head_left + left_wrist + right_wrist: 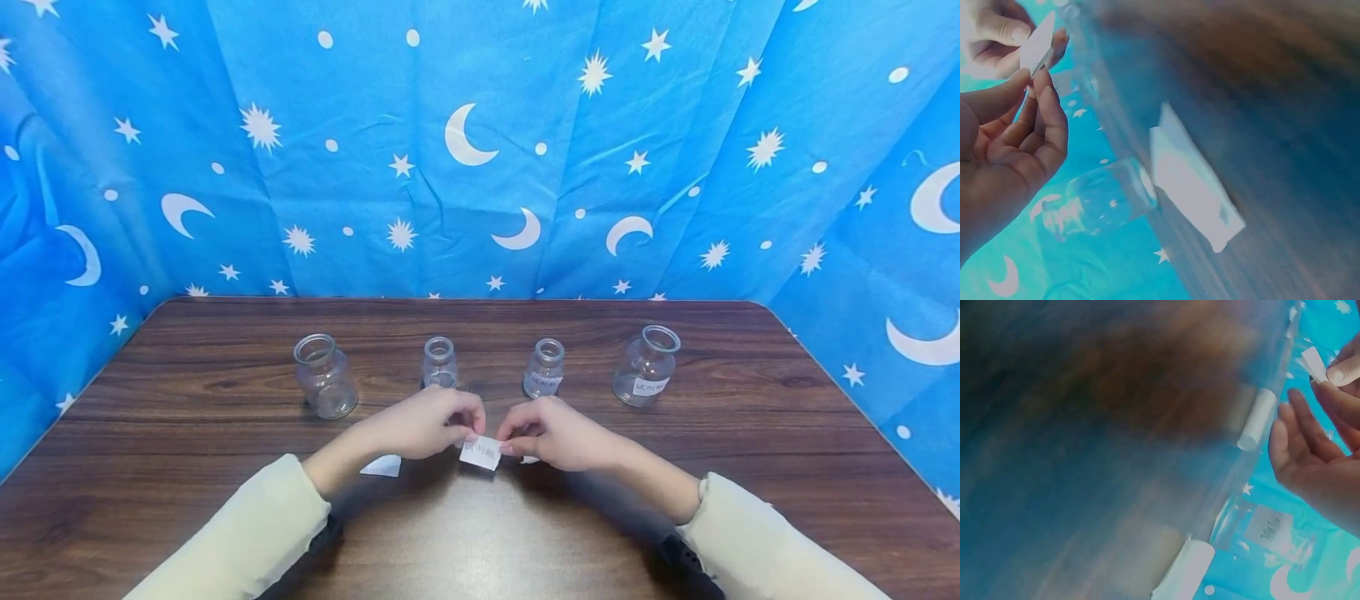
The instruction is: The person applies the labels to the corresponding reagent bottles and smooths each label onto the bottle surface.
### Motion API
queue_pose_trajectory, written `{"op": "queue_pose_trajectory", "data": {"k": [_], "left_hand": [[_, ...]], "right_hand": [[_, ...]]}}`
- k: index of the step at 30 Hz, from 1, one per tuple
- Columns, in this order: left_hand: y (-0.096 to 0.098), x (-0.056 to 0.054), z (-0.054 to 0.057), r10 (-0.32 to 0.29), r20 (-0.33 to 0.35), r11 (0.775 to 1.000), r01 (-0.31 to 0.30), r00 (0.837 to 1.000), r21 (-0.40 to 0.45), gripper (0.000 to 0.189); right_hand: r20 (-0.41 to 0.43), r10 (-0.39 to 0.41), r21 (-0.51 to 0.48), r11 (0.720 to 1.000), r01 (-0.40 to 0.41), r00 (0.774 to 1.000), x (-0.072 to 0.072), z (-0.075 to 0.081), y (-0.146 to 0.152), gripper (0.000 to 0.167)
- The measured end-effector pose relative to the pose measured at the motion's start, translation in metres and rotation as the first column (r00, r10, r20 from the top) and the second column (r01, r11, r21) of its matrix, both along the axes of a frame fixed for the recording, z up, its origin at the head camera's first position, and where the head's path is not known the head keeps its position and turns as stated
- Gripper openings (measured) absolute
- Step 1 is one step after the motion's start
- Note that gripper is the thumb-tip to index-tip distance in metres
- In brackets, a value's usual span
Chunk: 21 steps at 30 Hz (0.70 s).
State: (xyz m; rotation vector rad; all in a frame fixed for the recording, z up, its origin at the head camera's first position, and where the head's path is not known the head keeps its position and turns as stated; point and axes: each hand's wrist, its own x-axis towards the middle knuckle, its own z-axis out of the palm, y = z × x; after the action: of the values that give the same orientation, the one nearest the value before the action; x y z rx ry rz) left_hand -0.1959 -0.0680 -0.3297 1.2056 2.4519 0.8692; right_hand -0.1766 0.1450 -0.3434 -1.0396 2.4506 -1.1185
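Note:
Between my two hands is a small white paper label (480,452) with handwritten characters, held low over the table. The thumb and fingertips of my left hand (431,423) pinch its left edge. At the opposite edge, the thumb and index finger of my right hand (551,433) pinch it too. In the left wrist view the label (1038,45) stands up between the fingertips. Beyond my left hand is a small bare glass jar (439,363), partly hidden by it. Behind my right hand stands a small glass jar (546,367) bearing a written label.
A large unlabelled glass jar (326,379) stands at the left, and a large labelled one (643,367) at the right. One white paper piece (381,466) lies below my left wrist; another (528,459) shows under my right hand. Blue cloth (360,183) hangs behind the wooden table (225,358).

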Motion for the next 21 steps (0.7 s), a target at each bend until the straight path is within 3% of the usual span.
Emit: {"op": "queue_pose_trajectory", "data": {"k": [8, 15, 21], "left_hand": [[-0.001, 0.000, 0.012, 0.081, 0.010, 0.985, -0.081, 0.997, 0.152, 0.008], [-0.002, 0.006, 0.021, 0.201, -0.025, 0.954, -0.190, 0.979, 0.230, 0.005], [0.000, 0.009, 0.016, 0.170, 0.016, 0.969, -0.170, 0.985, 0.178, 0.003]], "right_hand": [[0.196, -0.044, -0.151, 0.986, 0.074, 0.980, -0.001, 0.007, 0.011, 0.009], [0.245, -0.093, -0.175, 0.975, 0.139, 0.965, 0.000, 0.005, 0.017, 0.009], [0.248, -0.085, -0.189, 0.973, 0.135, 0.965, -0.001, 0.001, 0.017, 0.009]]}}
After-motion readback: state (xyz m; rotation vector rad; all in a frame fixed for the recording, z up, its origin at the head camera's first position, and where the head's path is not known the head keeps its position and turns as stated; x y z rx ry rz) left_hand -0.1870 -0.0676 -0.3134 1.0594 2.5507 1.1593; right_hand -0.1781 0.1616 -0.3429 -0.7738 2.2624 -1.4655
